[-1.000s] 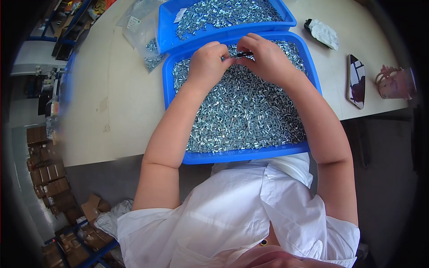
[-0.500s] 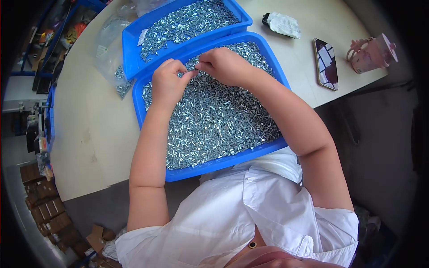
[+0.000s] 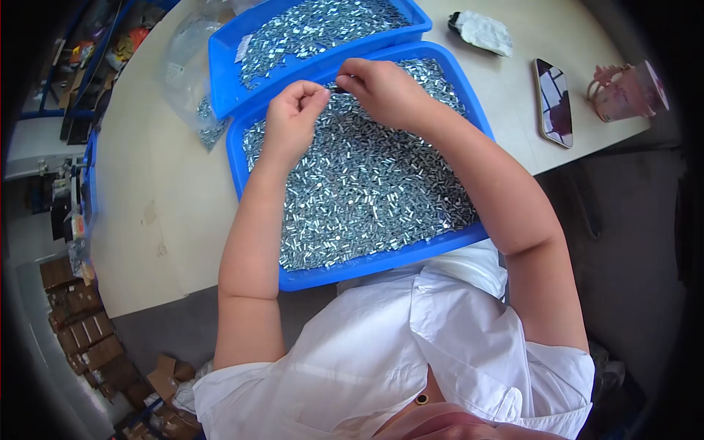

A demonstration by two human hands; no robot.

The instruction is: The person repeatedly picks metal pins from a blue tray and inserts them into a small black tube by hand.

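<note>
Over the far part of the near blue bin (image 3: 330,276), my two hands meet fingertip to fingertip. The bin is filled with many small shiny metal pins (image 3: 367,198). My left hand (image 3: 292,117) is closed in a pinch, thumb against forefinger. My right hand (image 3: 383,92) is closed too, its fingertips bent down toward the left ones. A small dark piece (image 3: 336,90) shows between the two pinches; the fingers cover most of it, so its kind cannot be made out. Both hands are above the pins.
A second blue bin (image 3: 224,73) with similar pins adjoins the far side. Left of it lies a clear plastic bag (image 3: 187,62) with some pins. To the right are a white-wrapped black item (image 3: 484,33), a phone (image 3: 555,103) and a pink cup (image 3: 623,94) near the table edge.
The whole view has shifted a little, so the bins and table sit further right and higher. Both hands stay pinched together over the bin, with a slight change in finger position.
</note>
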